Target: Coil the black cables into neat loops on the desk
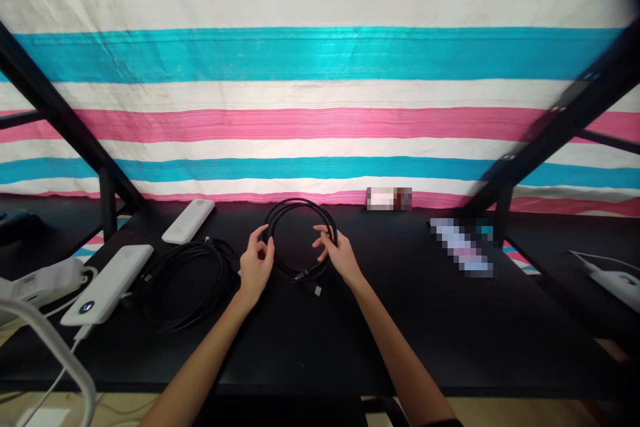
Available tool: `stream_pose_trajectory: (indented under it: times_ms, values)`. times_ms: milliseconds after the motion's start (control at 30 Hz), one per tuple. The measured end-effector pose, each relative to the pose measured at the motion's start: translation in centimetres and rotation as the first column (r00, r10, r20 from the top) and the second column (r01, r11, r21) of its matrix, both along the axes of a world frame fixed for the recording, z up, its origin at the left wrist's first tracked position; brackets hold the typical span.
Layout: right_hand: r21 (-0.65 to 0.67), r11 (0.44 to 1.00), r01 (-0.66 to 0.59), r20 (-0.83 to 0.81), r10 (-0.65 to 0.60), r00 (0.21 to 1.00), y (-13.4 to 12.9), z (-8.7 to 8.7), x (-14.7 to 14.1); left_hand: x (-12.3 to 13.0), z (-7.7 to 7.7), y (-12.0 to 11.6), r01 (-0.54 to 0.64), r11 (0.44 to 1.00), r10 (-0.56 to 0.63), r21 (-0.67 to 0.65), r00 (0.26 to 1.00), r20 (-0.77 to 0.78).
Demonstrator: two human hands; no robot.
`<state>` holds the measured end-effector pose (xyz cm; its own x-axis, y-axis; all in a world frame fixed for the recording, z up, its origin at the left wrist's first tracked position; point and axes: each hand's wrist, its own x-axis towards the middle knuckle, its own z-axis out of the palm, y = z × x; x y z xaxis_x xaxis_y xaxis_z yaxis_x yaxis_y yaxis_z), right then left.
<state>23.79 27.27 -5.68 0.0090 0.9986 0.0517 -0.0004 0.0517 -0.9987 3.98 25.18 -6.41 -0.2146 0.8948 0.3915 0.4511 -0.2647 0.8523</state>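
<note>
In the head view, someone leans over a black counter (310,353), both hands on a coil (327,216) of black cable, midway along and toward the striped sheet (320,53). The left hand (257,263) has thumb and forefinger closed on the coil's left side; the right hand (337,253) grips the right side, its fingertips reaching into the ring and spread slightly apart. The coil is a rough ring with no clear long axis; a plug (300,275) sits at its near edge, its exact pointing hard to read. I can't tell whether the coil touches the counter. The left wrist partly hides a second coil (223,265), beside two white power banks (188,221). A white tube (65,347) is cut off at lower left, and two blurred objects (461,247) on the right are unreadable.
</note>
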Motion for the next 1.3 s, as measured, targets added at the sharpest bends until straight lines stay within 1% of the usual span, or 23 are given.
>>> stream_pose_trajectory:
  times_ms: [100, 200, 267, 333, 433, 533, 633, 767, 900, 967, 1033, 1167, 1300]
  values:
    - [0.033, 0.994, -0.104, 0.038, 0.103, 0.994, -0.4, 0.4, -0.1, 0.2, 0.3, -0.3, -0.094, 0.988, 0.091, 0.121, 0.995, 0.03]
    - [0.036, 0.978, -0.205, 0.069, 0.202, 0.977, -0.7, 0.7, -0.3, 0.2, 0.2, -0.3, -0.169, 0.96, 0.164, 0.223, 0.986, 0.038]
    - [0.035, 0.969, -0.246, 0.08, 0.243, 0.967, -0.8, 0.7, -0.4, 0.3, 0.2, -0.1, -0.188, 0.949, 0.186, 0.255, 0.982, 0.032]
    - [0.035, 0.962, -0.271, 0.087, 0.267, 0.96, -0.8, 0.8, -0.3, 0.5, 0.2, 0.0, -0.176, 0.952, 0.175, 0.252, 0.984, 0.025]
    - [0.03, 0.952, -0.305, 0.091, 0.301, 0.949, -0.8, 0.9, -0.1, 0.6, 0.3, 0.1, -0.101, 0.976, 0.095, 0.193, 0.995, 0.043]
    - [0.012, 0.947, -0.321, 0.09, 0.319, 0.944, -0.7, 0.9, 0.1, 0.4, 0.5, 0.3, -0.015, 0.997, 0.006, 0.071, 0.992, 0.124]
    - [0.0, 0.964, -0.266, 0.093, 0.265, 0.96, -0.6, 0.6, -0.1, 0.0, 0.7, 0.4, 0.066, 0.996, -0.05, -0.064, 0.972, 0.231]
    - [0.009, 0.99, -0.138, 0.109, 0.136, 0.985, -0.3, -0.3, -0.5, -0.1, 0.7, 0.5, 0.176, 0.973, -0.113, -0.147, 0.927, 0.359]
    - [0.022, 0.997, -0.067, 0.122, 0.064, 0.99, -0.2, -0.7, -0.6, 0.2, 0.3, 0.5, 0.298, 0.933, -0.194, -0.2, 0.888, 0.417]
    - [0.035, 0.998, -0.058, 0.15, 0.052, 0.987, -0.4, -0.7, -0.5, 0.3, 0.2, 0.4, 0.36, 0.903, -0.245, -0.233, 0.879, 0.41]
    - [0.052, 0.997, -0.06, 0.194, 0.049, 0.98, -0.5, -0.7, -0.4, 0.2, 0.1, 0.4, 0.395, 0.88, -0.279, -0.264, 0.879, 0.386]
    - [0.069, 0.995, -0.071, 0.262, 0.051, 0.964, -0.5, -1.0, -0.1, -0.1, 0.1, 0.5, 0.42, 0.858, -0.317, -0.295, 0.886, 0.339]
    - [0.058, 0.995, -0.08, 0.308, 0.059, 0.949, -0.2, -1.4, 0.2, 0.0, 0.2, 0.3, 0.46, 0.836, -0.363, -0.298, 0.872, 0.328]
